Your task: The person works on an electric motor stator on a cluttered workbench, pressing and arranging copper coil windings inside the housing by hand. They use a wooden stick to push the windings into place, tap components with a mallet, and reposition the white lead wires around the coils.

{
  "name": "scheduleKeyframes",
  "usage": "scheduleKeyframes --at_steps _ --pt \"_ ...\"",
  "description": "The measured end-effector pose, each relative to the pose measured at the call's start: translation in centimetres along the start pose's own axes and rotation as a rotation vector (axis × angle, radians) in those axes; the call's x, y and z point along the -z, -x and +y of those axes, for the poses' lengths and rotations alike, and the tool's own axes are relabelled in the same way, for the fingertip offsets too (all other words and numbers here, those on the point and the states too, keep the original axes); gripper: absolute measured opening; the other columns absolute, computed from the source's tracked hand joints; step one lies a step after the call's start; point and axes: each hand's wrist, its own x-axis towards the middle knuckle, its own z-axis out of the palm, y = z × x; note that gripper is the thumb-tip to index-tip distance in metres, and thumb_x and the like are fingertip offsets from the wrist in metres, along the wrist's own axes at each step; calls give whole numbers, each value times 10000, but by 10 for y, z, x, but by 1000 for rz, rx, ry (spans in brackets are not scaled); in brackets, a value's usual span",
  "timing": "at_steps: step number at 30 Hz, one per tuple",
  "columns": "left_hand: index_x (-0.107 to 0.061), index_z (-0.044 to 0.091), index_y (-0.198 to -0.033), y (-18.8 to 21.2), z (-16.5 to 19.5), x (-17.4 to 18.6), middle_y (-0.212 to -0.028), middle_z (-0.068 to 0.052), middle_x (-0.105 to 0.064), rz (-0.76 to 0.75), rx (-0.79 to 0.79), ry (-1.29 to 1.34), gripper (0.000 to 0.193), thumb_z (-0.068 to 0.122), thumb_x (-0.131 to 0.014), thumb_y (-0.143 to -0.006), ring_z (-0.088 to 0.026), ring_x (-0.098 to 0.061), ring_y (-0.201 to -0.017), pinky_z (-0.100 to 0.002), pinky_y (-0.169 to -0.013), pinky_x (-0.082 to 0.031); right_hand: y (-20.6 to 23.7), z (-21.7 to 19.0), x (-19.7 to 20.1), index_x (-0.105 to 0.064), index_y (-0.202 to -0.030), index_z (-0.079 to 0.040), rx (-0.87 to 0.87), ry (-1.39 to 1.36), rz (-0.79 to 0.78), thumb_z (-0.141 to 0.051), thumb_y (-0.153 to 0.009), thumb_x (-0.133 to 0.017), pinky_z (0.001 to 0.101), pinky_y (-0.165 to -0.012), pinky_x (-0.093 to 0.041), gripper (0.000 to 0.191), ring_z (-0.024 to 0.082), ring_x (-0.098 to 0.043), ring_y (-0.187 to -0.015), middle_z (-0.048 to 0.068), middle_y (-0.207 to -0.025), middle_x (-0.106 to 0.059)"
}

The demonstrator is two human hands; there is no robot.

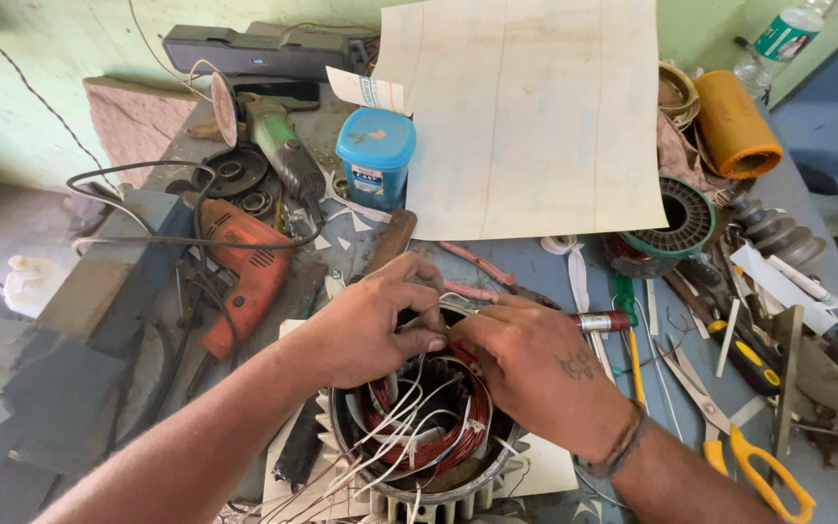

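We note the left hand (pixel 366 325) and right hand (pixel 535 364) pinching white lead wires (pixel 390 427) at the motor stator (pixel 429 437) rim. Its housing holds copper windings (pixel 458 432); a blue-lidded jar (pixel 375 155) stands shut toward the workbench (pixel 535 267) rear edge.

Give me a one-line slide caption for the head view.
Both hands, left hand and right hand, work the copper windings of a finned motor stator on a cluttered workbench.

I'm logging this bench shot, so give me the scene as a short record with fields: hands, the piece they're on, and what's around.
left hand: left hand pinching wires at the stator's rim
right hand: right hand resting on the rim, fingers by the left thumb
workpiece: motor stator, copper windings, white sleeved leads
left of it: orange drill
right of it: yellow-handled scissors
behind: paper sheet, blue jar
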Motion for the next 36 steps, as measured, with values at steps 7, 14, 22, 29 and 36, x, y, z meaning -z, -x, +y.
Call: scheduleKeyframes --at_steps 7,14,22,29,36 --pt "-664 48 -823 7 -5 -1 -1146 -85 -588 22 1 0 175 114 -813 -759 -263 -687 -987 -388 -840 -555 -15 1 -2 -696 -839 -48 98 60 -76 14 -699 -723 457 -776 -534 156 345 -675 -884 106 -826 -719" --pt "-708 64 -856 5 0 7 -1233 -106 -555 12 -105 23 155 124 -818 -765 -287 -612 -1177 -405 -963 -501 -4 -4 0 -707 -929 -40 80 59 21 -34 -757 -727 449 -781 -531 174 349 -668 -869 123 -860 -722" --pt "-772 88 -1023 -41 -14 -8 -1232 -98 -699 -250 -303 -7 172 191 -707 -901 -288 -548 -1375 -422 -1135 -422 32 -39 13 -583 -1360 -15 -340 121 -120 -129 -916 -617 493 -773 -496 460 364 -664 -884 148 -853 -726" --pt "-774 95 -982 -55 -38 -20 -1206 -114 -675 -303 -295 37 158 207 -735 -878 -299 -568 -1301 -405 -1088 -425 14 -56 19 -656 -1131 -82 -450 333 -173 -211 -885 -590 530 -696 -498 286 408 -655 -820 190 -802 -699" --pt "-757 141 -982 -73 -35 -29 -1151 -96 -707 -411 -298 87 198 270 -743 -832 -281 -648 -1141 -390 -995 -501 -4 -61 35 -674 -1100 -117 -561 215 -400 -256 -891 -602 556 -677 -499 261 431 -669 -763 196 -786 -704"
